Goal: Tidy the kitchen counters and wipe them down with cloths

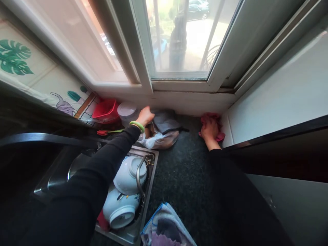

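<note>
My left hand [145, 116], with a green bangle at the wrist, is closed at the upper left edge of a clear plastic bag [160, 140] and appears to grip it; the fingertips are hidden. Brownish things show through the bag. A dark grey, soft-looking item [165, 120] lies against its back, with a black strap-like end pointing right. In the far right corner of the dark counter [184, 171], my right hand [210, 130] presses down on a crumpled red cloth [219, 136], fingers bent over it.
White bowls [129, 177] rest upside down in a metal-rimmed sink [151, 181]. A red basket [106, 110] and a lidded tub [127, 111] stand beneath the window. Red-handled scissors [102, 132] lie left. A grey-blue towel [166, 222] is near me; a white wall [276, 92] bounds the right.
</note>
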